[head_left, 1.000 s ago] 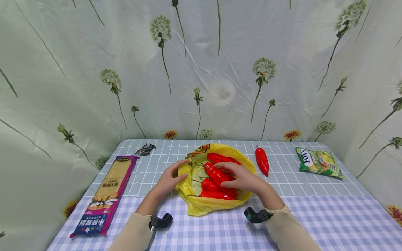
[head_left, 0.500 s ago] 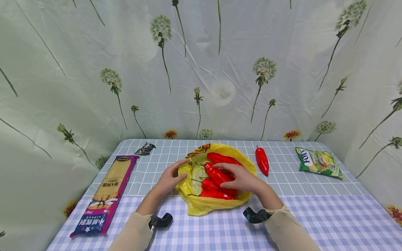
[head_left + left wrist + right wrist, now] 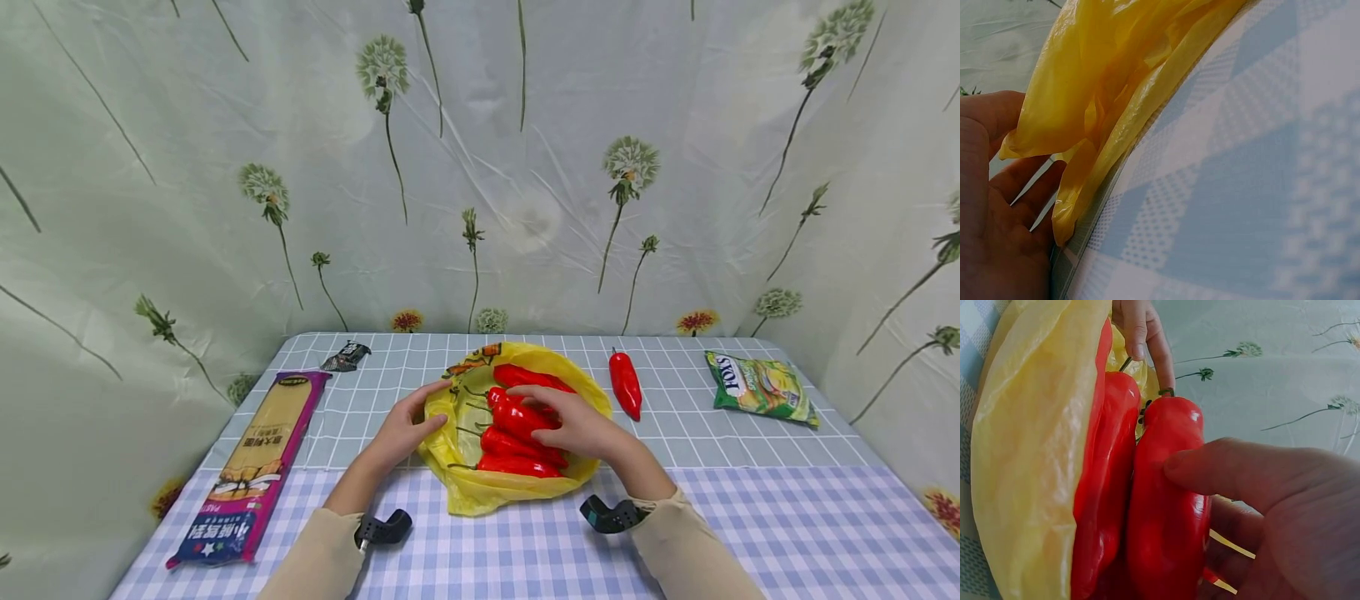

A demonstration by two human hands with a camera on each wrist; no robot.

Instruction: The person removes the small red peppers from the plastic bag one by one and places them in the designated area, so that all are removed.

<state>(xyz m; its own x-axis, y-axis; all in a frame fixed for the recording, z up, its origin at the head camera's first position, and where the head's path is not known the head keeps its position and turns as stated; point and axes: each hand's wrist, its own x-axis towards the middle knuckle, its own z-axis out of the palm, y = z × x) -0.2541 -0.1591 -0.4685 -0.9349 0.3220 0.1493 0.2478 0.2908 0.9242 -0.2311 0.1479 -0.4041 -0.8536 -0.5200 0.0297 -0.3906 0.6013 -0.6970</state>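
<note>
A yellow plastic bag [image 3: 480, 496] lies with its mouth spread, several red peppers inside with their green stems to the left. My right hand [image 3: 573, 425] reaches into it and holds one red pepper [image 3: 1169, 481], thumb across its upper side and fingers behind. More red peppers [image 3: 1107, 487] lie against the held one in the right wrist view. At the bag's left rim, my left hand [image 3: 405, 429] holds the edge with thumb and fingers apart. The bag's folded edge [image 3: 1072, 106] passes between that thumb and the fingers in the left wrist view, which partly hides the fingertips.
A single red pepper [image 3: 626, 385] lies right of the bag. Farther right is a green FOX'S candy bag [image 3: 763, 390]. A long pasta packet [image 3: 251, 467] lies on the left, with a small black wrapper [image 3: 347, 357] behind it. A flowered curtain [image 3: 525, 183] hangs beyond the table.
The pepper in my right hand has shifted and turned slightly among the others, and another stem shows beside it. My left hand and the bag have stayed in place.
</note>
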